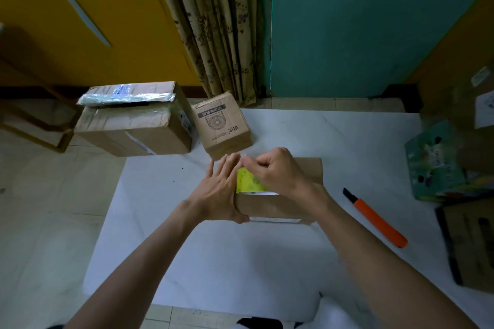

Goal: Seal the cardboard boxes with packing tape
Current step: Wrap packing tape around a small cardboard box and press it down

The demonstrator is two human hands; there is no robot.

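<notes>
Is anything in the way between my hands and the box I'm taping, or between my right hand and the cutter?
Nothing visible. The left hand presses flat on the left end of the cardboard box, the right hand curls over its top. Only bare white table lies between the right hand and the orange utility knife.

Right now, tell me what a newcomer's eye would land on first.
The two hands meeting on the cardboard box mid-table: left hand flat against its left end, right hand pinching what looks like clear tape by a yellow-green patch. Next, the orange utility knife lying right of the box.
</notes>
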